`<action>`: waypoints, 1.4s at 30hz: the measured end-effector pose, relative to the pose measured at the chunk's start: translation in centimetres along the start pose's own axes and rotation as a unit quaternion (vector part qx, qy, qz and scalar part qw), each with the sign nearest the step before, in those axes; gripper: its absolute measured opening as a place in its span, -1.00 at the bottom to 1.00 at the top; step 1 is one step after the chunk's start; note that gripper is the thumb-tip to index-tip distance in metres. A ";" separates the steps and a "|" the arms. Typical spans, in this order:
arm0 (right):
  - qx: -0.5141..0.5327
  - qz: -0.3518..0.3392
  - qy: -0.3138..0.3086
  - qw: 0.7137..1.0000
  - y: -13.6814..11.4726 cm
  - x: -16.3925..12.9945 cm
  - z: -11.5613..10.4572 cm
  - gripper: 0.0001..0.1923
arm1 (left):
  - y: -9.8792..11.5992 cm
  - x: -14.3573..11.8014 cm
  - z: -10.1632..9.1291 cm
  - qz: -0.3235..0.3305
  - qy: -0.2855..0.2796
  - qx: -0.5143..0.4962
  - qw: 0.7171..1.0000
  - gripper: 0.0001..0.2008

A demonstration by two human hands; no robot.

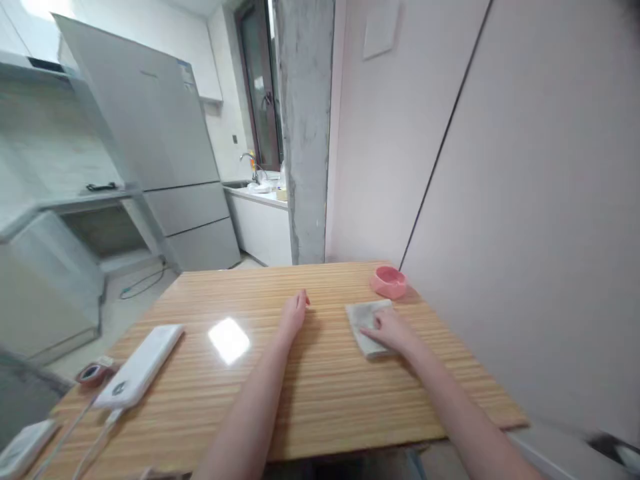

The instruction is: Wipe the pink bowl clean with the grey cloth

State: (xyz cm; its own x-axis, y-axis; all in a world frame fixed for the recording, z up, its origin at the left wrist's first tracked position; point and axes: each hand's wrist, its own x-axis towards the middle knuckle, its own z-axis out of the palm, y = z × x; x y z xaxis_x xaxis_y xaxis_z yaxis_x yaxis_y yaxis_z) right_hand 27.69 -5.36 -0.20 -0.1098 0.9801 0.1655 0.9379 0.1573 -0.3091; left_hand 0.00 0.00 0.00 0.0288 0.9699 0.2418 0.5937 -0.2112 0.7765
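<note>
A folded light grey cloth [366, 321] lies flat on the wood-grain table [330, 393], towards its right side. My right hand [393, 331] presses down on the cloth with curled fingers, the index finger reaching across it. Left of the cloth, my left hand [296, 311] is held at the middle of the table with its fingers curled in; nothing shows in it. Just beyond the cloth stands a pink faceted bowl [389, 283], apart from my right hand.
On the table's left are a white power bank [143, 367] with a cable, a small pinkish round device [90, 375] and another white device [25, 445]. A pale wall [490, 220] borders the right side. Behind stand a grey fridge [145, 127] and a concrete pillar [306, 133].
</note>
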 end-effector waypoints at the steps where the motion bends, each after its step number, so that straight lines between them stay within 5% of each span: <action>1: 0.001 0.012 0.010 1.000 2.5 -1.0 -0.5 -0.59 | 0.1 0.0 0.0 0.004 -0.010 0.021 1.000 -0.50; 4: 0.000 0.042 0.030 0.999 8.4 -3.2 -1.7 -0.59 | 0.5 -0.1 0.0 0.011 -0.027 0.074 0.997 -0.61; 7: -0.009 0.058 0.016 0.998 9.6 -3.9 -2.8 -0.66 | 0.6 -0.1 0.1 0.009 -0.026 0.108 0.994 -0.68; 11: -0.014 0.076 0.106 0.991 3.7 -1.8 -3.8 -0.76 | 0.4 0.0 0.4 0.021 -0.030 0.128 0.991 -0.72; 13: 0.077 -0.004 0.111 0.991 -1.3 0.2 -3.1 -0.76 | 0.3 0.0 0.6 0.037 -0.037 0.117 0.992 -0.74; 17: 0.316 -0.117 0.040 0.941 -10.7 4.6 1.0 -0.59 | 0.2 0.3 1.0 0.067 -0.060 0.066 0.994 -0.85; 20: 0.417 -0.121 0.018 0.900 -14.6 6.6 4.9 -0.67 | 0.0 0.5 1.1 0.072 -0.076 0.046 0.993 -0.88; 25: 0.458 -0.092 0.071 0.881 -15.4 6.7 8.1 -0.76 | -0.4 0.4 1.2 0.068 -0.084 0.036 0.993 -0.83; 37: 0.486 -0.102 0.046 0.867 -14.6 6.4 7.5 -0.74 | -0.2 -0.3 1.2 0.094 -0.105 -0.027 0.990 -0.79; 42: 0.541 -0.064 0.045 0.837 -14.6 6.8 7.4 -0.57 | -0.2 0.2 1.7 0.085 -0.102 -0.048 0.990 -0.81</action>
State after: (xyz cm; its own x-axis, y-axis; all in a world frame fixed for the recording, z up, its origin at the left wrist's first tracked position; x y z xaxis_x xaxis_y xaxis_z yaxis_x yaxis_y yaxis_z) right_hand 10.86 -0.11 -1.51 -0.1159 0.9410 0.3180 0.0667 0.3268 -0.9427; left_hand 1.31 0.41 -1.10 0.2892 0.9218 0.2581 0.4881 -0.3739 0.7886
